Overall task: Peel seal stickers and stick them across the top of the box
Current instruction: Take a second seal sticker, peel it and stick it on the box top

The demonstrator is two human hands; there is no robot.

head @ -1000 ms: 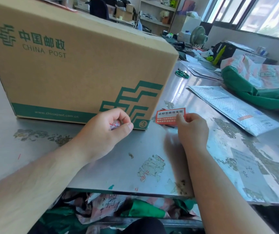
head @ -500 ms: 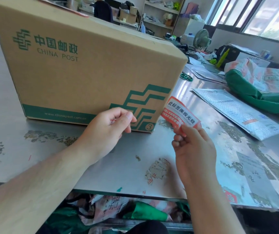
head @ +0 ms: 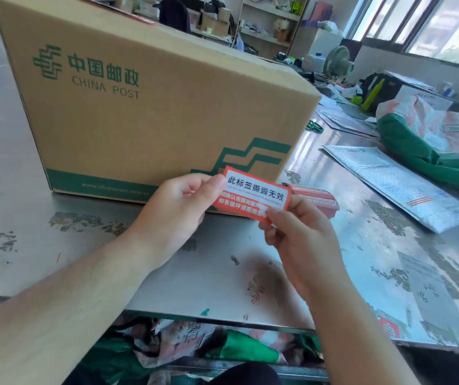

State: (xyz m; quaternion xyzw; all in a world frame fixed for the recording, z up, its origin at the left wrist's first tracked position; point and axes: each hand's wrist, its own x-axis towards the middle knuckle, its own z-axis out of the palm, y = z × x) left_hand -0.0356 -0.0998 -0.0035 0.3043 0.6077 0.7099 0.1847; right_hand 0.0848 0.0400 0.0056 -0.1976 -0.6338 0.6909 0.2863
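Observation:
A large brown China Post cardboard box (head: 145, 107) with green print stands on the steel table (head: 361, 259), its top mostly out of sight. In front of its lower right corner I hold a red and white seal sticker (head: 253, 194) between both hands. My left hand (head: 178, 209) pinches its left end with the thumb on top. My right hand (head: 298, 232) pinches its lower right corner. A stack of more red seal stickers (head: 320, 201) lies on the table just behind my right hand.
A white and grey mailer envelope (head: 400, 184) lies to the right. Green and printed mail sacks (head: 431, 140) are heaped at far right. Green scissors (head: 314, 127) sit behind the box. Bags fill the space under the table edge (head: 217, 318).
My right hand lifted the sticker off the table and brought it left. My left hand opened from a loose fist and took hold of the sticker's left end.

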